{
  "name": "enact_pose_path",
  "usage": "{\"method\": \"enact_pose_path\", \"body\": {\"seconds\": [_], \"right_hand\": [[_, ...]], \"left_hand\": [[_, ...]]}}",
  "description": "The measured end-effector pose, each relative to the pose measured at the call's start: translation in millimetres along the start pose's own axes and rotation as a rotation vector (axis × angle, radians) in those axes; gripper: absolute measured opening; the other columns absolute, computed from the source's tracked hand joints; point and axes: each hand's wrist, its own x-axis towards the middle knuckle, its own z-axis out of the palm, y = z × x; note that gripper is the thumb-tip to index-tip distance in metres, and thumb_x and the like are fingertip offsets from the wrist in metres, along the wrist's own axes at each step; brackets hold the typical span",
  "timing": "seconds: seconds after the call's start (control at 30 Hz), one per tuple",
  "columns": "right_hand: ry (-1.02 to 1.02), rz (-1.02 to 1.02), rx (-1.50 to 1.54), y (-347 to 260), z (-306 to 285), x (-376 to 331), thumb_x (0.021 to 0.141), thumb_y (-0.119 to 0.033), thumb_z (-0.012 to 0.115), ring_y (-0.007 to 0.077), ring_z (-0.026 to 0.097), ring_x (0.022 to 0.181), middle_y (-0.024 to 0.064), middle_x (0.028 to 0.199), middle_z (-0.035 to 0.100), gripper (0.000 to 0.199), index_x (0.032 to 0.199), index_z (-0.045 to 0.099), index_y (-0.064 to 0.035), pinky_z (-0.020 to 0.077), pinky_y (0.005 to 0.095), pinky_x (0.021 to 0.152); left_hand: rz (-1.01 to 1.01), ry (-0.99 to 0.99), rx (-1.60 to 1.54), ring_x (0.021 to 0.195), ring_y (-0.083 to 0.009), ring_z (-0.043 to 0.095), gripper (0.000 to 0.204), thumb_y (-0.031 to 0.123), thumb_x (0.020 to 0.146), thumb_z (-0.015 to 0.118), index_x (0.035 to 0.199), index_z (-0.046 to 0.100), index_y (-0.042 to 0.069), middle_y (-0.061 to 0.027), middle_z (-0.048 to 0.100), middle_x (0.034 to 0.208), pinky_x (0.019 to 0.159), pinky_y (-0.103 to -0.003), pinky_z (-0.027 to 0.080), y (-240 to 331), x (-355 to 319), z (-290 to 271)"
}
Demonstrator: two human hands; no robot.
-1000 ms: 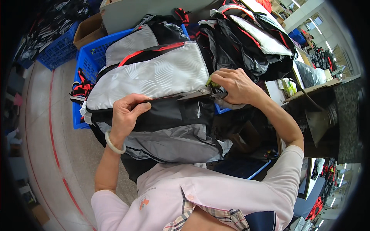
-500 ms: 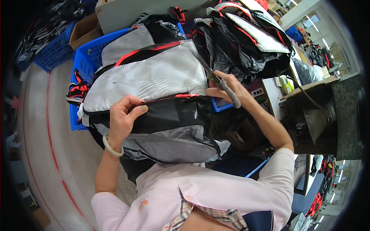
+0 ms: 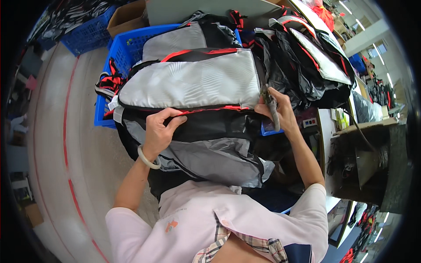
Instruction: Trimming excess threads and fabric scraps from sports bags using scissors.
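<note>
A half-sewn bag with a silver-white quilted panel, red trim and black and grey fabric lies across a blue plastic crate and hangs toward my body. My left hand, a pale bangle on its wrist, pinches the red-trimmed seam between thumb and fingers at the panel's near edge. My right hand holds scissors with a grey-wrapped handle at the panel's right corner. Its fingertips are close to the seam's right end. The scissor blades are hard to make out against the dark fabric.
A heap of black, silver and red bag pieces lies at the back right. Behind the crate stand a cardboard box and another blue crate. A dark machine-like fixture stands at right. Red lines mark the floor at left.
The view has shifted, so the scene sits further right. My left hand has slid along the seam toward the right. The scissors have turned more upright beside the panel's corner.
</note>
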Motion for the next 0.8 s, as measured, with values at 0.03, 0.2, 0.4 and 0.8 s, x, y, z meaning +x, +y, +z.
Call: {"method": "enact_pose_path", "body": {"seconds": [0.03,0.2,0.4,0.8], "right_hand": [[-0.059,-0.130,-0.403,-4.5,-3.6,6.8,0.066,-0.036,0.084,0.0217,0.051,0.062,0.0036,0.071,0.051,0.047,0.078,0.053,-0.0025,0.0393,0.0309,0.058],[-0.260,-0.588,-0.621,-26.7,4.7,43.0,0.059,-0.056,0.080,0.0318,0.054,0.072,0.0111,0.079,0.051,0.067,0.084,0.051,-0.0008,0.0438,0.0401,0.065],[-0.533,-0.601,-0.620,-44.2,20.2,63.3,0.061,-0.054,0.079,0.0353,0.054,0.078,0.0131,0.082,0.049,0.069,0.090,0.049,0.0006,0.0424,0.0429,0.067],[-0.643,-0.505,-0.518,-37.3,22.0,65.8,0.063,-0.052,0.080,0.0337,0.056,0.059,0.0110,0.062,0.053,0.060,0.071,0.052,0.0008,0.0417,0.0412,0.055]], "left_hand": [[0.009,0.028,0.007,0.067,-0.0071,0.060,0.010,0.007,0.082,0.069,0.086,0.066,-0.002,-0.0076,0.068,0.072,0.062,-0.024,0.046,1.2,-1.9,1.3],[-0.028,0.044,-0.049,0.069,-0.0072,0.059,0.011,0.007,0.084,0.068,0.087,0.065,-0.003,-0.0073,0.067,0.072,0.064,-0.023,0.046,7.9,-4.6,3.3],[-0.137,0.032,-0.212,0.072,-0.0071,0.057,0.013,0.008,0.085,0.067,0.088,0.064,-0.004,-0.0056,0.066,0.076,0.066,-0.022,0.045,6.9,-1.6,3.0],[-0.198,0.006,-0.300,0.071,-0.0049,0.053,0.013,0.009,0.086,0.068,0.088,0.063,-0.003,-0.0022,0.064,0.075,0.065,-0.021,0.043,1.3,1.1,2.6]]}}
